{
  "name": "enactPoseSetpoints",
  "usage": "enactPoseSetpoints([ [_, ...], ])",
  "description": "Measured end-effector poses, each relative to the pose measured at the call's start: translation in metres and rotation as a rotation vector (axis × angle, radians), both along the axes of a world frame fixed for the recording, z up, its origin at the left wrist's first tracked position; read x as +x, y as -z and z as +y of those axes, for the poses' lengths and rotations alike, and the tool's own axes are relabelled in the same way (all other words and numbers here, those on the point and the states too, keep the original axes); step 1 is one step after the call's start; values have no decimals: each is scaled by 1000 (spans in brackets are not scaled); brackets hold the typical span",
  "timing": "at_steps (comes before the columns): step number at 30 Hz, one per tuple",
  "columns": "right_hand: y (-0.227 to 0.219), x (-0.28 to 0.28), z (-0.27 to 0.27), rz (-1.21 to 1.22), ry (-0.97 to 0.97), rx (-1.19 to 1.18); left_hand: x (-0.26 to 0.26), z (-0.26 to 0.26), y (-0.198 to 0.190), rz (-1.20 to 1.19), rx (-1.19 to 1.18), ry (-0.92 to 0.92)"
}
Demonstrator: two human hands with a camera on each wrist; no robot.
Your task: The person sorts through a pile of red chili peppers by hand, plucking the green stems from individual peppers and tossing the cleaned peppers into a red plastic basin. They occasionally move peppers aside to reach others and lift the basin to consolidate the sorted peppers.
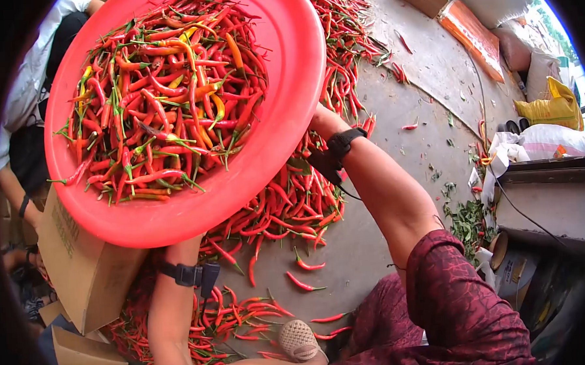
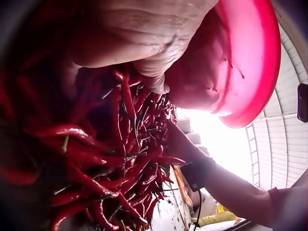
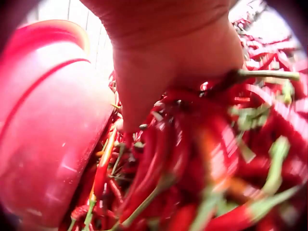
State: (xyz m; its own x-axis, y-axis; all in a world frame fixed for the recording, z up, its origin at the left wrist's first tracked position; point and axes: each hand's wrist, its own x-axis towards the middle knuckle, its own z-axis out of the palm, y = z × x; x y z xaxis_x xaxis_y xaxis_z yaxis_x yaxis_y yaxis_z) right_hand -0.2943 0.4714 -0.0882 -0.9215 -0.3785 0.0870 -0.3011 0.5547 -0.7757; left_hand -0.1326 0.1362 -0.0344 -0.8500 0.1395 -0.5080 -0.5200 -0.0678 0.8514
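I see a red plastic basin (image 1: 282, 85) heaped with red chilies (image 1: 158, 97), raised above the chili pile on the concrete floor (image 1: 394, 119). My left hand (image 2: 144, 33) is under the basin's near rim; whether its fingers curl I cannot tell. My right hand (image 3: 168, 62) reaches into the floor chilies (image 1: 293, 195) beside the basin's far edge, fingers buried, grip unclear. A cardboard box (image 1: 80, 257) stands left.

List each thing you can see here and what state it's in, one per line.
red basin: tilted, loaded with chilies
chilies on the floor: loose heap on concrete
cardboard box: standing beside the heap
left hand: under the basin, grip hidden
right hand: down in the chilies, fingers hidden
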Motion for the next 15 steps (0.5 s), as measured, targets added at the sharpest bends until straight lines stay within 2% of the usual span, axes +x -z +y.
enactPoseSetpoints([
  [1, -23, 12, -7, 122, -51, 96, -1, 2, 0, -37, 25, 10],
  [2, -29, 22, -9, 145, -93, 86, -1, 5, 3, -72, 52, 21],
  [5, -35, 61, -22, 87, -221, -91, 2, 18, 5, -143, 109, 82],
  [6, -51, 71, -26, 245, -317, -23, 5, 26, 4, -149, 123, 111],
  [7, -20, 79, -28, -45, -237, -140, 9, 33, -2, -133, 124, 144],
  [8, -29, 97, -28, -95, -243, -185, 17, 41, -8, -76, 104, 182],
  [9, -24, 111, -30, -280, -274, -183, 29, 48, -18, 8, 79, 215],
  [10, -35, 125, -36, -142, -275, -68, 37, 48, -26, 107, 47, 240],
  [11, 3, 134, -41, -41, -232, 27, 47, 47, -31, 153, -11, 241],
  [13, -47, 161, -41, -206, -249, 87, 61, 35, -39, 206, -148, 255],
  [14, -54, 171, -42, -260, -224, 82, 71, 30, -42, 196, -221, 268],
  [15, -61, 177, -41, -261, -259, 78, 78, 26, -47, 283, -223, 253],
])
